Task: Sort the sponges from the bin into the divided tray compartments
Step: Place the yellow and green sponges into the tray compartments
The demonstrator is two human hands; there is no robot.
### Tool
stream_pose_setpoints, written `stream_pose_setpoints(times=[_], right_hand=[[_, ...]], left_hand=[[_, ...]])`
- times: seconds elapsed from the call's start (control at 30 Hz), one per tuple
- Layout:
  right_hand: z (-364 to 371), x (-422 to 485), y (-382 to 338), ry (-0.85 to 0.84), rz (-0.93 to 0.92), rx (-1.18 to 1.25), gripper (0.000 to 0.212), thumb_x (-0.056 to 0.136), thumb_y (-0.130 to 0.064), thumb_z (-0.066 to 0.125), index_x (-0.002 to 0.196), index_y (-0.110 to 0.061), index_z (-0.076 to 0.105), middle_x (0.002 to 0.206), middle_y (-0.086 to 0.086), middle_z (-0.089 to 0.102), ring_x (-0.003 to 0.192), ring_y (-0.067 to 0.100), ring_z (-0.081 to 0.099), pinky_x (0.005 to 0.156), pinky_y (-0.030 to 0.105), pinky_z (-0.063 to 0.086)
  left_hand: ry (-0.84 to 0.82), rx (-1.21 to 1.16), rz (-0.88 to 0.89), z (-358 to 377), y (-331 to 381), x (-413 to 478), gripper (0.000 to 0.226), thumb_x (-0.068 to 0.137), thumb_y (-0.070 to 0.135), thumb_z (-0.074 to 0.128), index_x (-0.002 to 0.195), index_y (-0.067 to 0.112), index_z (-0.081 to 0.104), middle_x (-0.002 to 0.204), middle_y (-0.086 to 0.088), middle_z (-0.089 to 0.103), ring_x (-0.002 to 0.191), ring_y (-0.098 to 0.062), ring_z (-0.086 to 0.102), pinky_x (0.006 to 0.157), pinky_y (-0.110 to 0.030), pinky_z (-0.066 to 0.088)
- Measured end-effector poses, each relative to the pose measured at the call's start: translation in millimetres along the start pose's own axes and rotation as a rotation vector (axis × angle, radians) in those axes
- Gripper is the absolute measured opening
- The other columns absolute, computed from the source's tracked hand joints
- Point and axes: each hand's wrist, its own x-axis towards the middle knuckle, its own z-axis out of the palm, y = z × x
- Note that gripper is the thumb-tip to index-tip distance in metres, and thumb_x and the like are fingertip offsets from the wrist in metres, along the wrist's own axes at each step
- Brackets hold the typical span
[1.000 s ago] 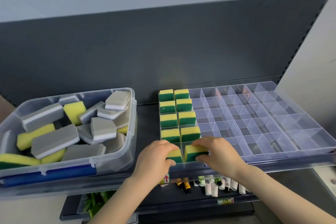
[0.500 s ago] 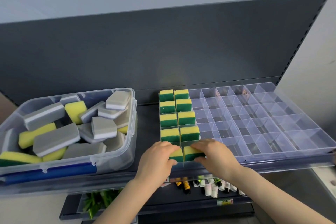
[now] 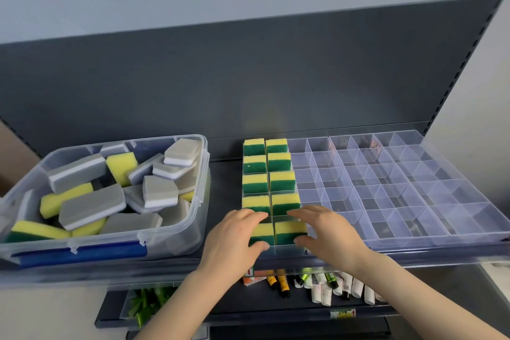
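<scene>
Clear plastic makes up the bin (image 3: 176, 240) at the left of the shelf (image 3: 220, 188), and it holds a loose heap of grey-and-white sponges (image 3: 91, 207) with several yellow-and-green sponges (image 3: 36, 230) among them. Next, the left hand (image 3: 234, 240) lies at the near left sponge (image 3: 260, 233), fingers (image 3: 248, 214) and thumb spread wide around it rather than clamped. The right hand (image 3: 331, 234) mirrors it at the near right sponge (image 3: 289, 232), likewise wide. Both sponges sit down in their compartments of the divided tray (image 3: 414, 240). By my reading the task is at an early stage: the tray's two leftmost columns are full, ten yellow-and-green sponges in all, while every compartment to the right is bare and no grey sponge is sorted. On the lower shelf lie tubes (image 3: 323, 292) and a shelf tag (image 3: 343, 313) with a red arrow; no writing is legible
</scene>
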Motion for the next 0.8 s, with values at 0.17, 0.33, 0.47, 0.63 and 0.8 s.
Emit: stream_pose_setpoints(times=[0.17,0.33,0.47,0.63,0.8], right_hand=[[-21.8,1.4,-0.3,0.051,-0.066,0.028,0.047,0.089,-0.034,0.059,0.135,-0.033,0.045,0.135,-0.015,0.051,0.125,0.009,0.046,0.099,0.023,0.042],[-44.0,16.8,-14.0,0.091,-0.172,0.049,0.039,0.089,-0.029,0.060,0.128,-0.031,0.054,0.129,-0.015,0.056,0.113,0.007,0.055,0.092,0.016,0.042],[-53.7,43.0,-38.5,0.079,-0.250,0.059,0.035,0.089,-0.024,0.060,0.124,-0.028,0.058,0.122,-0.011,0.061,0.105,0.006,0.059,0.092,0.020,0.048],[-60.1,75.9,-80.3,0.073,-0.347,0.024,0.033,0.088,-0.024,0.061,0.121,-0.027,0.061,0.118,-0.010,0.064,0.102,0.009,0.060,0.091,0.027,0.050],[-50.3,104.7,-125.4,0.070,-0.416,-0.023,0.029,0.085,-0.025,0.062,0.114,-0.028,0.064,0.107,-0.010,0.067,0.092,0.010,0.062,0.083,0.022,0.049]], left_hand=[[0.065,0.035,-0.009,-18.4,6.7,-0.9,0.050,0.091,0.047,0.056,0.138,0.040,0.042,0.134,0.024,0.047,0.123,0.002,0.042,0.091,-0.019,0.043],[0.124,0.142,-0.082,-52.0,5.5,-4.2,0.040,0.092,0.045,0.053,0.132,0.042,0.050,0.126,0.022,0.054,0.110,0.001,0.051,0.081,-0.019,0.045],[0.175,0.297,-0.188,-82.4,-10.6,-9.0,0.037,0.093,0.043,0.054,0.130,0.040,0.052,0.124,0.018,0.057,0.108,-0.006,0.055,0.074,-0.023,0.047],[0.195,0.408,-0.301,-120.8,-46.0,-17.9,0.034,0.090,0.043,0.058,0.124,0.037,0.057,0.118,0.014,0.062,0.105,-0.010,0.059,0.074,-0.027,0.049],[0.156,0.418,-0.417,-156.4,-105.1,-30.0,0.034,0.089,0.042,0.059,0.123,0.039,0.058,0.118,0.014,0.061,0.102,-0.012,0.059,0.075,-0.030,0.052]])
